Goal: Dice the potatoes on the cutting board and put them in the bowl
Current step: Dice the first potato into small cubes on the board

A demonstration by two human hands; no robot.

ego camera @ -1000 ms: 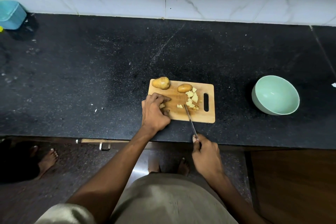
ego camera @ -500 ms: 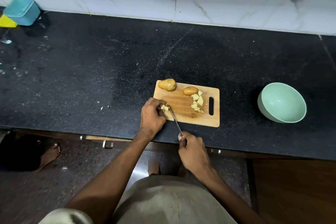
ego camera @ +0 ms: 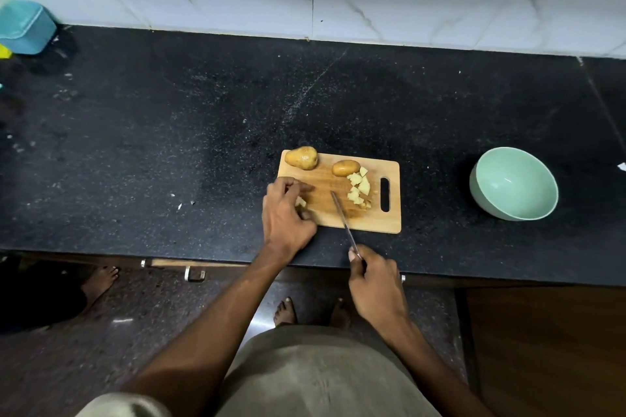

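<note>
Pulled the knife [ego camera: 341, 216] off the piece since half a second ago, blade now mid cutting board [ego camera: 389, 226]. Right hand [ego camera: 374, 284] gripping handle, left hand [ego camera: 288, 213] pinching potato bits [ego camera: 300, 202]. Diced pile [ego camera: 359, 187] growing; two potatoes [ego camera: 301, 157] uncut, bowl [ego camera: 513, 183] empty on desk.

Two whole potatoes [ego camera: 301, 157] and pale dice [ego camera: 359, 188] on wooden cutting board [ego camera: 372, 223]; mint bowl [ego camera: 513, 183] well right
</note>
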